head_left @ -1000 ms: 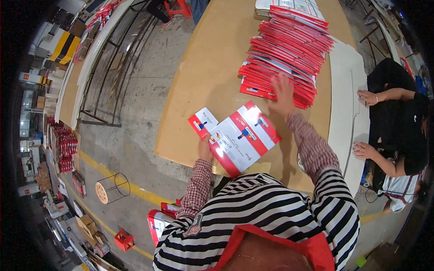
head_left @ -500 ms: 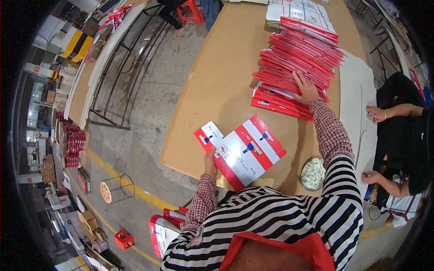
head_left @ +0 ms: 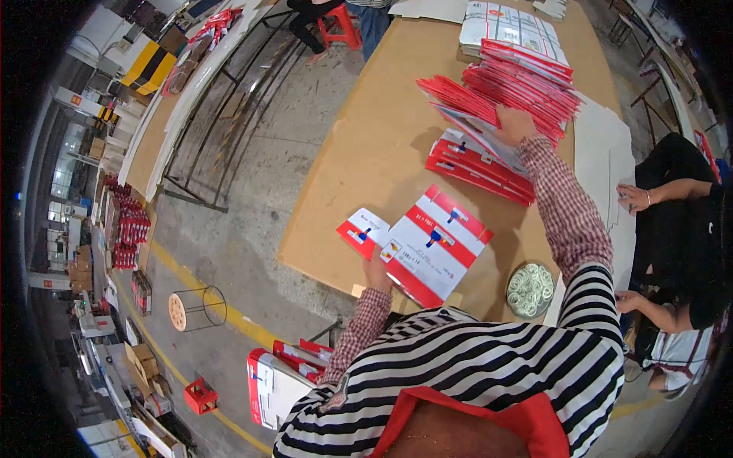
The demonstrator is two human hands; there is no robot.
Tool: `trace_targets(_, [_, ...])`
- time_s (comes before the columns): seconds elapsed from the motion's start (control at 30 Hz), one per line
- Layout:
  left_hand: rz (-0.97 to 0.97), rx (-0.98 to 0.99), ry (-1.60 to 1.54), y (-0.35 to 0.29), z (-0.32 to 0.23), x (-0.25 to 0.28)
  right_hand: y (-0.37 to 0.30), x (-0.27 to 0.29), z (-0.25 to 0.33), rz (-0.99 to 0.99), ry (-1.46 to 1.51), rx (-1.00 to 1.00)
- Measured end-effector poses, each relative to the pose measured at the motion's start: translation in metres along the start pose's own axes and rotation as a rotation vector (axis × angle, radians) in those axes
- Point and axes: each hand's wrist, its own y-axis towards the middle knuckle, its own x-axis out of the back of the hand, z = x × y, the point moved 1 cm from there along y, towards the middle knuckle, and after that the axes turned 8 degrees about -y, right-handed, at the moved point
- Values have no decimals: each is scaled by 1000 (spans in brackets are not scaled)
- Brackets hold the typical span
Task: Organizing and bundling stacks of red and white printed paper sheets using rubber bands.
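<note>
A flat red-and-white carton [head_left: 439, 244] with blue pictures lies near the table's front edge. My left hand [head_left: 377, 271] grips its left side, next to the carton's smaller flap. Farther off, my right hand [head_left: 515, 124] closes round a batch of flat red-and-white cartons [head_left: 460, 101], tilted up at its left end. In front of that batch a few more flat cartons [head_left: 477, 169] lie overlapped on the table. The rest of the leaning row of cartons [head_left: 527, 88] stands just beyond my right hand. My right fingertips are hidden among the cartons.
A bowl of pale rubber bands [head_left: 530, 291] stands right of the carton. White bundled sheets [head_left: 511, 29] lie at the table's far end. At the right edge a co-worker's hands [head_left: 632, 197] rest by white cardboard [head_left: 603, 153]. More cartons [head_left: 267, 385] sit below my left arm.
My right hand has closed on part of the carton row. That batch now tilts leftward, apart from the front cartons. My left hand stays on its carton, which appears slightly farther right.
</note>
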Motion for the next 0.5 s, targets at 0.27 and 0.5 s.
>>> trace_targets(0.27, [24,-216,-198,1,16,-46,-151,-55,201,-34,164,152])
trace_targets(0.5, [-166,-302,187,2,8,-17,-196,-98,288,-28,183,322])
